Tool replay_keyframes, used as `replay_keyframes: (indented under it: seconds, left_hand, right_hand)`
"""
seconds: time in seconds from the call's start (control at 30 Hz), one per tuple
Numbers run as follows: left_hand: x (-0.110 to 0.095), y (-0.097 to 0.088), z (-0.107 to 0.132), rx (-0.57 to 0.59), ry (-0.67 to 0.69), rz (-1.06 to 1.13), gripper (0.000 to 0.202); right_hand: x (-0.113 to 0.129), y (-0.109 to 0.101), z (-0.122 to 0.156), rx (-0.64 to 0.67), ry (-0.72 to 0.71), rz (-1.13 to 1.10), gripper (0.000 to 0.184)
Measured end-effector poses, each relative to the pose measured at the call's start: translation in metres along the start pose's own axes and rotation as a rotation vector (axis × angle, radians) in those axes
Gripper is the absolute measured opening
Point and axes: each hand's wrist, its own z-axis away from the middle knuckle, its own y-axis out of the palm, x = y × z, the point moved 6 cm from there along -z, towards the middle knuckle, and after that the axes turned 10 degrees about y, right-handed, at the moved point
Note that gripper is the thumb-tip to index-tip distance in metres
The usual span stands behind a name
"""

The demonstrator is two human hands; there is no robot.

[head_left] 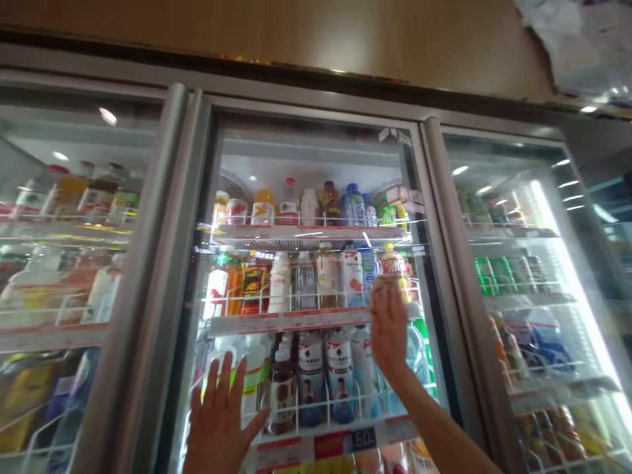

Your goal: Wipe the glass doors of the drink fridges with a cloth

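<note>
Cloth (pixel 377 296) | pale pinkish, blurred | under right hand (pixel 390 332) | glass door (pixel 296 150)

left hand (pixel 217 411): 1; right hand (pixel 390 336): 1; blurred cloth (pixel 381 295): 1; glass doors (pixel 306 145): 3; middle-door shelves (pixel 296 320): 3 visible; top shelf (pixel 296 232), blue bottles (pixel 353 207) toward right edge: 2; red-capped bottle (pixel 289 203) there: 1; lower-shelf figure-printed bottles (pixel 311 382): 2; green cans (pixel 501 275), right door: too blurred to count

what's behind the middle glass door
Behind the middle door are shelves of bottles. The left hand, the right hand and what looks like a blurred cloth cover some of them; what stands behind the front bottles mostly can't be seen.
</note>
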Motion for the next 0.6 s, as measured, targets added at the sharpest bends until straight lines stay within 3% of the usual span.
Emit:
replay_keyframes:
  seconds: [0.1,0.17,0.2,0.3,0.33,0.37,0.47,0.5,0.53,0.6]
  left_hand:
    - [0.005,-0.004,0.002,-0.029,0.034,-0.029,0.072]
    - [0.012,-0.008,0.004,-0.05,0.096,-0.048,0.07]
    - [0.017,-0.01,0.005,-0.054,0.128,-0.051,0.069]
    - [0.034,-0.018,0.007,-0.076,0.173,-0.049,0.068]
    - [0.041,-0.021,0.008,-0.082,0.167,-0.047,0.068]
    - [0.047,-0.024,0.008,-0.085,0.161,-0.043,0.069]
    - [0.061,-0.032,0.007,-0.097,0.188,-0.037,0.069]
    - [0.065,-0.036,0.006,-0.105,0.205,-0.038,0.068]
    - [0.07,-0.04,0.006,-0.114,0.22,-0.044,0.068]
    - [0.08,-0.048,0.004,-0.128,0.228,-0.061,0.068]
  right_hand:
    - [0.07,0.025,0.018,0.269,-0.35,-0.068,0.058]
    - [0.099,0.034,0.028,0.372,-0.526,-0.103,0.055]
    - [0.102,0.036,0.026,0.361,-0.503,-0.094,0.053]
    - [0.095,0.037,0.01,0.2,-0.163,-0.006,0.05]
    - [0.098,0.038,0.013,0.183,-0.115,0.005,0.051]
    - [0.109,0.041,0.02,0.209,-0.158,-0.009,0.051]
    - [0.159,0.049,0.052,0.429,-0.589,-0.121,0.054]
    - [0.168,0.052,0.055,0.474,-0.661,-0.133,0.054]
    - [0.171,0.056,0.047,0.477,-0.638,-0.118,0.054]
    - [0.161,0.065,0.011,0.368,-0.344,-0.034,0.053]
